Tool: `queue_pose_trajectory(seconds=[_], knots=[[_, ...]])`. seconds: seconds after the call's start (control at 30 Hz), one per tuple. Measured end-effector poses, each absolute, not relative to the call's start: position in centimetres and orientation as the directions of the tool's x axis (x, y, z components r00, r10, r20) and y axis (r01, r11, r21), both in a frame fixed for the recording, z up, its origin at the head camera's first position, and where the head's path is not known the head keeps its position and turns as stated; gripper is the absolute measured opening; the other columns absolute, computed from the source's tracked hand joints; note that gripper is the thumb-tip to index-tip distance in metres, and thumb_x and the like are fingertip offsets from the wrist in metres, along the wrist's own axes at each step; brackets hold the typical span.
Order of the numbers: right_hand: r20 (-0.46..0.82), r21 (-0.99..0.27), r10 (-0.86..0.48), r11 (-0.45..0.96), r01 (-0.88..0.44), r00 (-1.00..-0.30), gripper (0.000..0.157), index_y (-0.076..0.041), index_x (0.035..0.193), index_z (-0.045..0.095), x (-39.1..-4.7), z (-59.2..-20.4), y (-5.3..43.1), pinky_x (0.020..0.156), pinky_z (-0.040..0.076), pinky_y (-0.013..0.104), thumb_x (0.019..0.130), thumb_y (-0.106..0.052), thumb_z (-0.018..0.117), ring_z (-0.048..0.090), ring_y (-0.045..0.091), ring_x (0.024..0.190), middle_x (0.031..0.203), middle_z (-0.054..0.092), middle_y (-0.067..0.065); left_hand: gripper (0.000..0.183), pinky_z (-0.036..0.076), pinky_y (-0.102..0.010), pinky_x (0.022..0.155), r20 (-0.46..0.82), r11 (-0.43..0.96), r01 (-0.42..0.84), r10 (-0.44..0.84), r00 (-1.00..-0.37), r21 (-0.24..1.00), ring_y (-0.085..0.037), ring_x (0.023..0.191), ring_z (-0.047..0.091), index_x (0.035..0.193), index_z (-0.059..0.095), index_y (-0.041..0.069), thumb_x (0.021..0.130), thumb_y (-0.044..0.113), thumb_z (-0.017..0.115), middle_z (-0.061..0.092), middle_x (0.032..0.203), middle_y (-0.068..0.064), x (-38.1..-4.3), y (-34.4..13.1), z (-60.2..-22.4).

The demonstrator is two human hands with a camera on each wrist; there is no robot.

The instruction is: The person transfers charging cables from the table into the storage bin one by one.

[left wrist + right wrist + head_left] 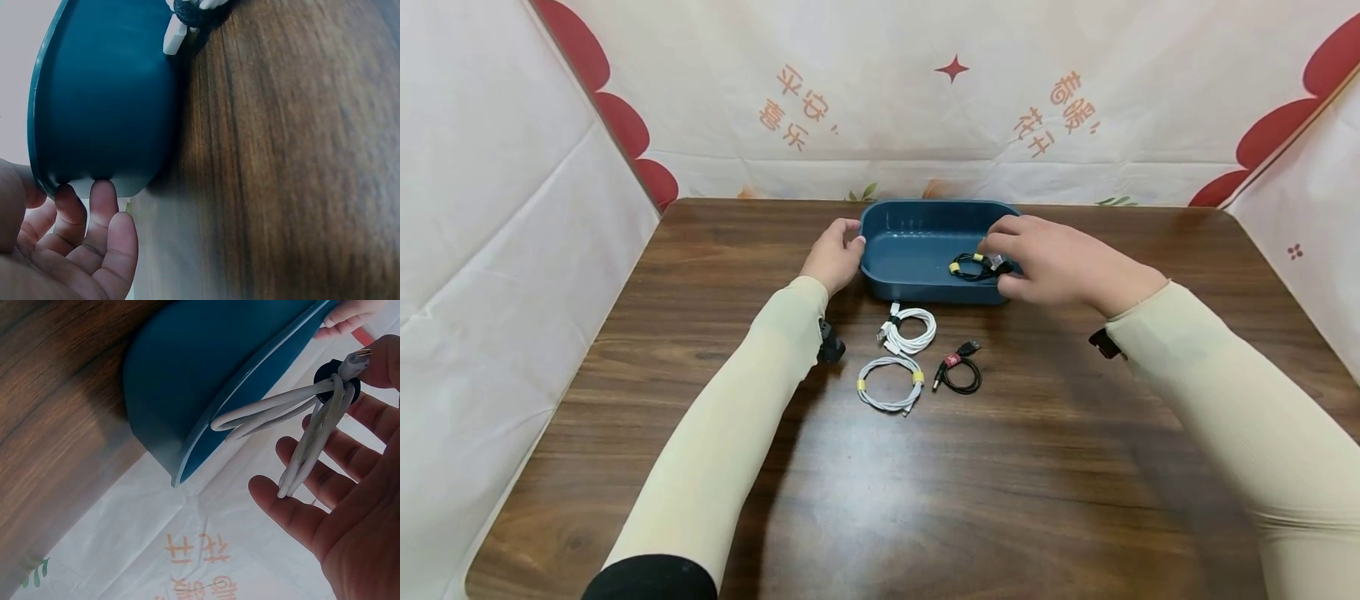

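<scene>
The left hand point(835, 257) holds the left end of a dark blue plastic bin point(917, 292). In the left wrist view its fingertips point(103, 190) touch the outside wall just under the rim. Over the bin's right end, the right hand point(1052, 262) holds a coiled whitish cable point(312, 434) with a black strap, seen across the fingers in the right wrist view; the head view mostly hides it. Beside those fingers, a coiled black cable point(967, 276) with yellow ties shows within the bin's rim.
In front of the bin lie a white cable coil point(916, 343), a pale grey cable coil point(862, 398) with yellow ties, and a small black cable point(977, 382) with a red tie. Printed white cloth point(895, 100) stands behind the wooden table point(880, 508).
</scene>
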State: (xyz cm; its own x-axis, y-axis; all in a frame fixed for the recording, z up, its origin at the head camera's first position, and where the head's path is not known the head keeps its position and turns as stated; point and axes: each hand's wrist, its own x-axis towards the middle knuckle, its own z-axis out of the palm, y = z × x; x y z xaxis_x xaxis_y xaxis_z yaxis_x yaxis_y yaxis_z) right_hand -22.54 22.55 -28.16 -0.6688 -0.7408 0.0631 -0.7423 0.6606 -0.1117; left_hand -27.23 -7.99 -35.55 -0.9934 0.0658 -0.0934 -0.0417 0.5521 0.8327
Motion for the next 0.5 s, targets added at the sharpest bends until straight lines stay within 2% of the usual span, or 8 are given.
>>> queue_pose_trajectory(seconds=[0.27, 0.5], knots=[[-0.012, -0.115, -0.713, 0.698, -0.707, -0.701, 0.039, -0.003, 0.128, 0.061, -23.8, -27.8, 21.8, 0.093, 0.044, 0.05, 0.09, -0.012, 0.057, 0.054, 0.032, 0.111, 0.125, 0.056, 0.014, 0.041, 0.042, -0.041, 0.103, -0.099, 0.551, -0.045, 0.068, -0.993, 0.833, -0.024, 0.117, 0.053, 0.146, 0.045, 0.013, 0.107, 0.027, 0.046, 0.052, 0.141, -0.01, -27.2, -8.0, -35.4], [-0.086, -0.124, -0.673, 0.739, -0.663, -0.734, 0.039, -0.005, 0.13, 0.06, -25.2, -27.8, 21.5, 0.091, 0.045, 0.051, 0.092, -0.014, 0.055, 0.056, 0.032, 0.107, 0.13, 0.053, 0.016, 0.042, 0.043, -0.041, 0.102, -0.098, 0.553, -0.042, 0.072, -0.993, 0.832, -0.024, 0.115, 0.053, 0.146, 0.045, 0.013, 0.107, 0.028, 0.046, 0.053, 0.139, -0.01, -27.2, -8.0, -35.3]])
